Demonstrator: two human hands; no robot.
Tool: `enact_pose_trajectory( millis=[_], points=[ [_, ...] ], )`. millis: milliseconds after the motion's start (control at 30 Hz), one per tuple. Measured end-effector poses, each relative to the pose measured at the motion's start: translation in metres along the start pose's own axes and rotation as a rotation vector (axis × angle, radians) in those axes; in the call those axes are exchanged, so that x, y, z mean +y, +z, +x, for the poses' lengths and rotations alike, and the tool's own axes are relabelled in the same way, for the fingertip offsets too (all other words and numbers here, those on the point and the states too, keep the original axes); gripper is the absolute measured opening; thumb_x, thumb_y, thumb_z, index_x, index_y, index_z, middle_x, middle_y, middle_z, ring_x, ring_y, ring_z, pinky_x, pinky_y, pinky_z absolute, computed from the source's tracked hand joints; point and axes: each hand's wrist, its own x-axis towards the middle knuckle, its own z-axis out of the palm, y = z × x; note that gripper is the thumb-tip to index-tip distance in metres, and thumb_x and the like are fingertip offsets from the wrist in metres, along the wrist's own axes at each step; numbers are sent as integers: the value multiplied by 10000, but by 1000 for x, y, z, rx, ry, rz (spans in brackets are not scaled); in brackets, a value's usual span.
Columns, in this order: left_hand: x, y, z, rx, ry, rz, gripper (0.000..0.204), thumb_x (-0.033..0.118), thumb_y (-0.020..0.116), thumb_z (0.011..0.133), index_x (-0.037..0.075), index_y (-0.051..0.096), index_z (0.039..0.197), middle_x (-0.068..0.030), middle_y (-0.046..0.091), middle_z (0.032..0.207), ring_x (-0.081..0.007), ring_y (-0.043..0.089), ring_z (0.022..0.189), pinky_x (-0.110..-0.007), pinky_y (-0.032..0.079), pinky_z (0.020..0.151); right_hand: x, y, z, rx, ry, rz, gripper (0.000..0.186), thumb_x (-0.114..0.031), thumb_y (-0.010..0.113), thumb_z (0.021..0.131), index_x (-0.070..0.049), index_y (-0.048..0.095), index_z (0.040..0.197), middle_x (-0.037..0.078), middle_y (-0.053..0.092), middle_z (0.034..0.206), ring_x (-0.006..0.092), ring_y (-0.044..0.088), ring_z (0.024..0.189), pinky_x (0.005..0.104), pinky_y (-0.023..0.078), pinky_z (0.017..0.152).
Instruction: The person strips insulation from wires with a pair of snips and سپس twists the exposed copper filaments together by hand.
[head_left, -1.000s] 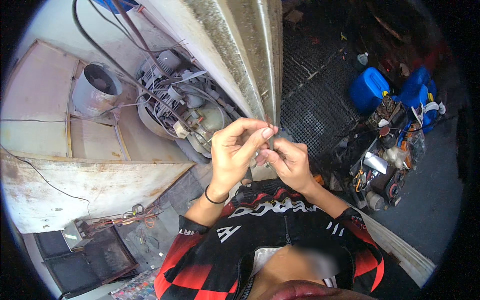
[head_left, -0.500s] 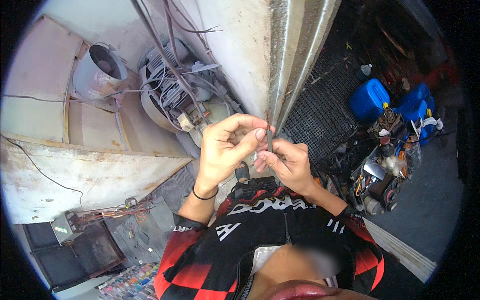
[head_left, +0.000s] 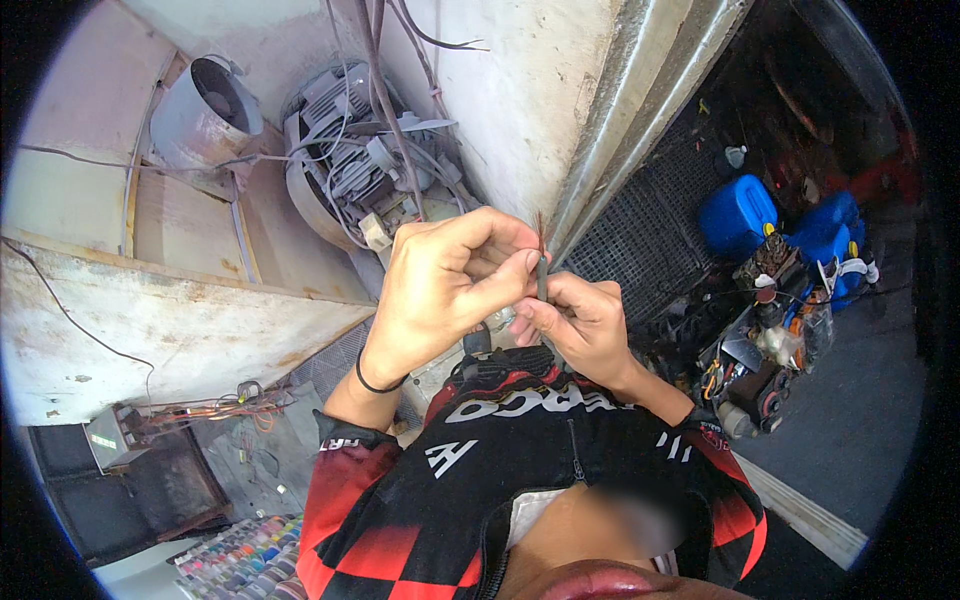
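A grey sheathed cable [head_left: 542,278] stands upright between my two hands, with thin bare copper strands [head_left: 540,230] fanning out of its top end. My left hand [head_left: 460,265] pinches the cable's upper end between thumb and index finger, just where the strands come out. Lower down, my right hand [head_left: 575,320] grips the grey sheath between thumb and fingers. The rest of the cable is hidden behind the right hand.
A dusty electric motor [head_left: 350,150] with loose cables lies ahead to the left, beside a round metal duct [head_left: 207,112]. A metal door frame [head_left: 625,110] rises ahead. On the right are blue jerrycans [head_left: 738,215] and a heap of tools and parts [head_left: 765,350].
The view has turned slightly, so the motor and door frame sit further right. My left hand has shifted a little left and the copper strands look more spread. Both hands keep their hold.
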Motion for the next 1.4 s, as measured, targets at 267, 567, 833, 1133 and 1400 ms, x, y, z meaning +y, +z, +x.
enact_pose_trajectory(
  millis=[267, 567, 833, 1133, 1400],
  points=[
    [-6, 2, -5, 37, 53, -205, 29, -20, 605, 885, -29, 593, 910, -110, 692, 877, -118, 660, 733, -247, 544, 648, 6, 7, 6, 19, -190, -154, 138, -66, 667, 892, 67, 632, 884, 130, 688, 731, 157, 689, 641, 265, 542, 568],
    [-23, 7, -10, 152, 225, -337, 74, 0, 645, 851, -25, 625, 918, -66, 681, 882, -101, 660, 789, -248, 544, 681, 11, 11, 16, 166, -423, -143, 261, -74, 711, 839, 40, 571, 1028, 138, 591, 920, 155, 625, 781, 260, 539, 628],
    [-14, 4, -15, 269, 379, 196, 115, -42, 665, 750, -29, 650, 863, -106, 657, 851, -190, 669, 733, -271, 528, 656, -14, 7, 32, 175, -460, -232, 165, 36, 635, 866, 51, 593, 1026, 79, 516, 919, 121, 576, 865, 214, 516, 655],
    [-35, 8, -20, 273, 289, -189, 73, -55, 635, 842, -23, 603, 899, -118, 629, 943, -151, 604, 853, -256, 489, 753, -10, 25, 34, 208, -279, 303, 89, -48, 566, 937, 28, 549, 980, 70, 505, 935, 113, 540, 803, 260, 465, 738],
    [-37, 6, -18, 324, 301, -204, 57, -13, 678, 827, -21, 644, 873, -73, 654, 889, -99, 642, 766, -224, 517, 675, -12, 31, 39, 225, -321, 229, 164, -13, 607, 909, 42, 552, 1054, 61, 520, 943, 119, 552, 865, 267, 475, 775]
  ],
)
